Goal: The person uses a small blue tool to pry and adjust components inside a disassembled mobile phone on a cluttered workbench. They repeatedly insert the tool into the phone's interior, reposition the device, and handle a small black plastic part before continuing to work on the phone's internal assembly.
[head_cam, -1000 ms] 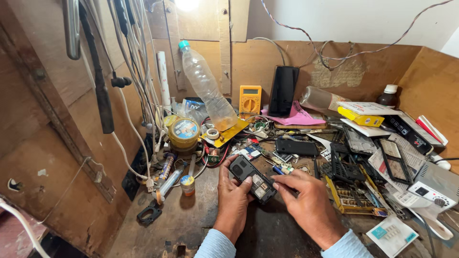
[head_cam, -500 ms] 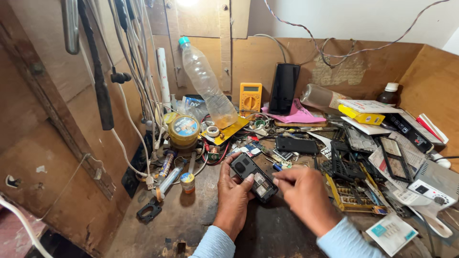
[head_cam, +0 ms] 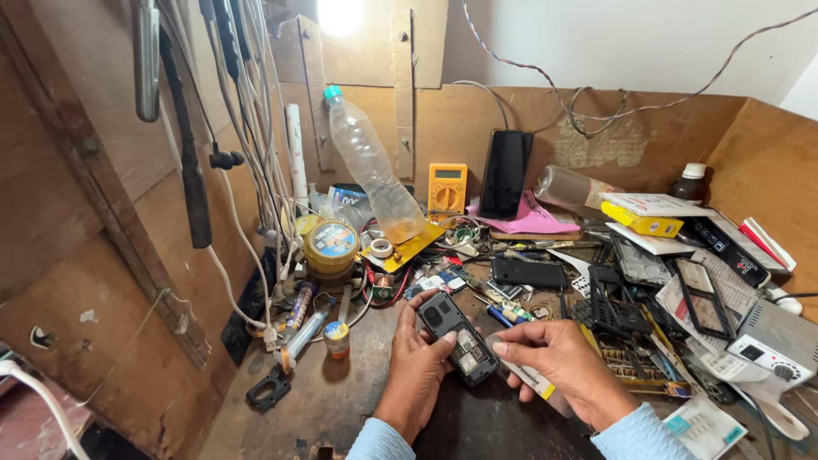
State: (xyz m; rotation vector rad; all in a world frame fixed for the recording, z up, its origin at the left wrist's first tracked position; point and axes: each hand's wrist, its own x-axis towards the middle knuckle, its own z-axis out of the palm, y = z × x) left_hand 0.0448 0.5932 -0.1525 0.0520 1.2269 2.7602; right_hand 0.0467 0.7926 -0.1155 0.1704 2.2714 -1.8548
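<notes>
Down near the front edge of the cluttered wooden bench (head_cam: 341,409), the small dark phone (head_cam: 457,339) lies back-up with its cover off, its long axis running from far-left to near-right. The left hand (head_cam: 417,366) cradles it from the left, fingers curled under and the thumb laid over its lower half, so that hand is closed on it. The right hand (head_cam: 558,362) sits just beside it on the right, pinching a thin flat battery-like piece (head_cam: 524,372) with a yellow end between thumb and fingers; its fingertips (head_cam: 501,347) almost touch the open back. So the piece lies directly right of the bay, slanted much like the phone. A yellow multimeter (head_cam: 446,187) stands well beyond, at the far wall.
</notes>
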